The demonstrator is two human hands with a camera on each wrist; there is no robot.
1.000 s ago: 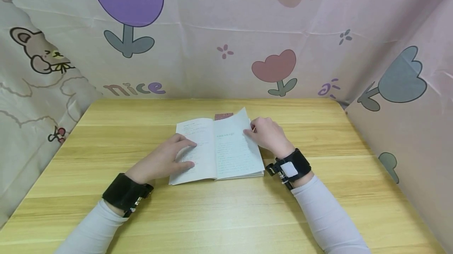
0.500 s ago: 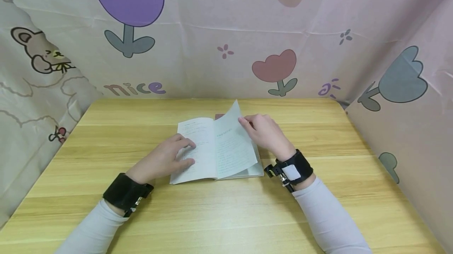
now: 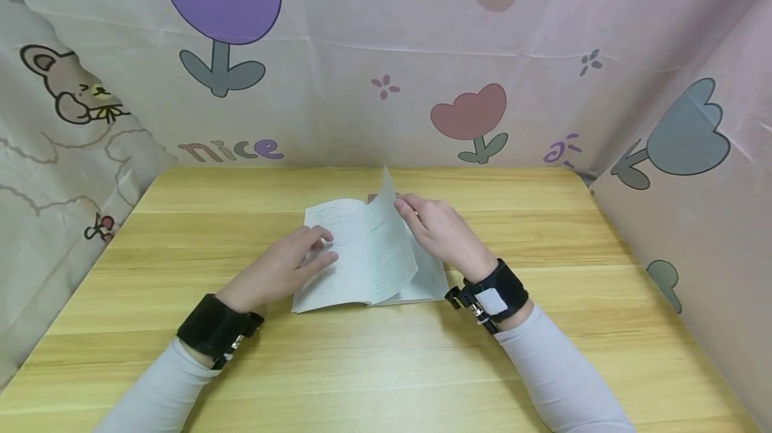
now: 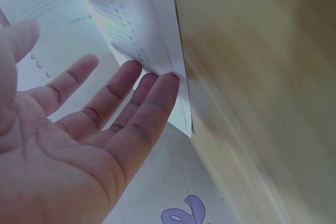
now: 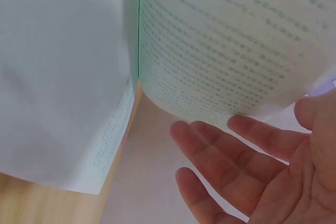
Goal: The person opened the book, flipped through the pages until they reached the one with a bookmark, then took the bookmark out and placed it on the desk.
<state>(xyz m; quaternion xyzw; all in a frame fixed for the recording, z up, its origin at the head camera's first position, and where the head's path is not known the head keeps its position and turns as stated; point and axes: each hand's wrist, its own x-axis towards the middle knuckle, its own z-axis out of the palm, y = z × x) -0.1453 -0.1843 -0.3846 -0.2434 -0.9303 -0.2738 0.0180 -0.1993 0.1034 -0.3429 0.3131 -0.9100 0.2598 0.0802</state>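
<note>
A thin printed book [image 3: 338, 252] lies spread on the wooden table, seen in the head view. One page [image 3: 384, 245] stands up from its right half, curved, with its upper corner pointing away. My right hand [image 3: 443, 232] holds this page near its outer edge, thumb on the front and fingers behind. In the right wrist view the fingertips [image 5: 239, 121] meet the page's underside along its edge. My left hand [image 3: 289, 259] is over the left half with loosely spread fingers. In the left wrist view its fingertips [image 4: 168, 80] are right at that half's outer margin.
A small dark red flat thing [image 3: 372, 198] shows behind the book's far edge, mostly covered by the raised page. The wooden table [image 3: 338, 373] stretches around the book. A printed cloth [image 3: 338, 111] hangs along the back and both sides.
My right hand has moved left, swinging the page from almost flat to nearly upright. More of the sheet beneath shows. The left hand stays over the left half, its thumb slightly raised.
</note>
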